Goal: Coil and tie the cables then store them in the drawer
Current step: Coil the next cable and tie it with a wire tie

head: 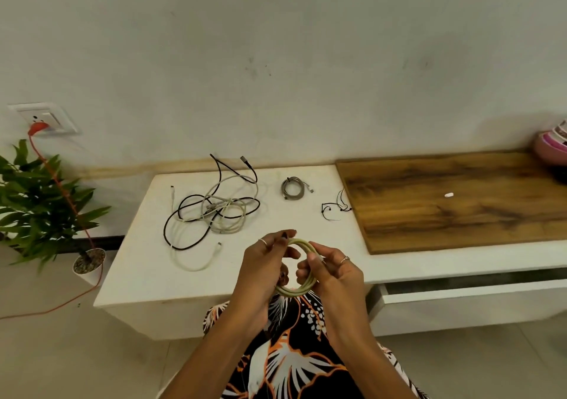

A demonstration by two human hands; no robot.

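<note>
A cream cable coil (302, 289) hangs above the front edge of the white cabinet top (144, 276), wound into a ring. My left hand (264, 268) grips its left side and my right hand (333, 271) pinches its right side. Behind them lies a tangle of black and white loose cables (214, 211). A grey coiled cable (293, 187) rests further back, tied into a small bundle. Thin black twist ties (333, 208) lie beside the wooden board. At the right, below the top, a white drawer (460, 294) stands pulled partly out.
A wooden board (454, 202) covers the right part of the top, with a small white piece (448, 195) on it. A pink object (552, 147) sits at the far right. At the left, a potted plant (46, 202) and an orange cord (61, 190) plugged into a wall socket (46, 119).
</note>
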